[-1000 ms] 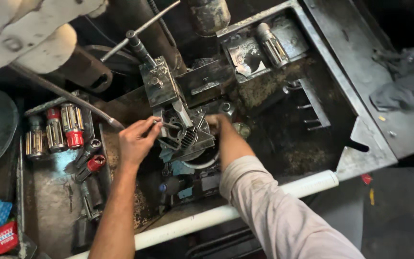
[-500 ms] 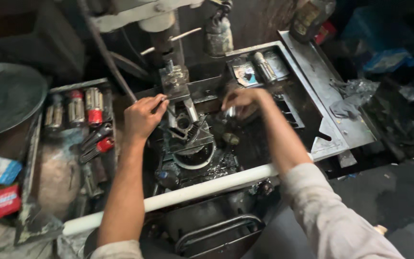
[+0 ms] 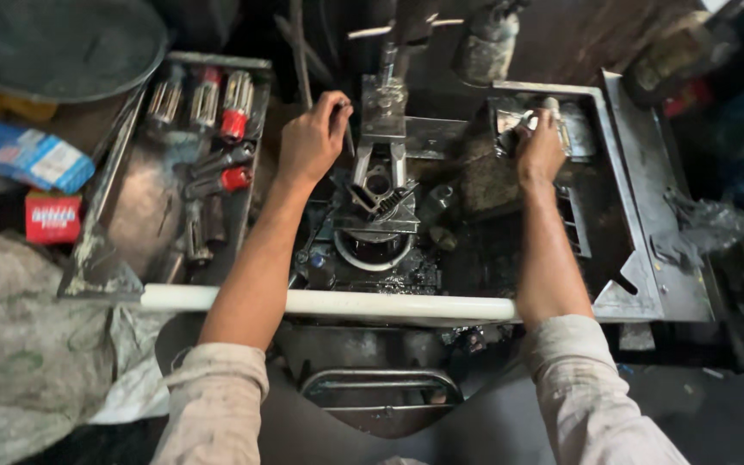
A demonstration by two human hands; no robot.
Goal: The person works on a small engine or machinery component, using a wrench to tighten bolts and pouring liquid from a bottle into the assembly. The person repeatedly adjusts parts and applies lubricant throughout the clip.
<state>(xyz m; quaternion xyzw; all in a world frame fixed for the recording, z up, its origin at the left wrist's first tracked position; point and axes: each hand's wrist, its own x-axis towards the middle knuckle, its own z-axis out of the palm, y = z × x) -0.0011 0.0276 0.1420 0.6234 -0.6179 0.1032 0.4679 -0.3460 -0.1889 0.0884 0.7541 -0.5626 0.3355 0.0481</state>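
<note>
The left hand (image 3: 307, 142) rests at the upper left of a grimy grey finned metal engine part (image 3: 378, 194) clamped upright in the middle of the oily black tabletop (image 3: 492, 258). Its grip is curled narrow around what looks like a thin dark rod (image 3: 348, 129), though the blur leaves that uncertain. The right hand (image 3: 540, 151) reaches well to the right, into a shallow dull steel tray (image 3: 639, 258), fingers closed on a small silvery metal piece (image 3: 551, 110) at the tray's far end. A white horizontal pipe (image 3: 329, 303) runs across the near edge. To the left, a row of red-and-clear-handled screwdrivers (image 3: 208, 99) lies in a second steel tray (image 3: 96, 258).
</note>
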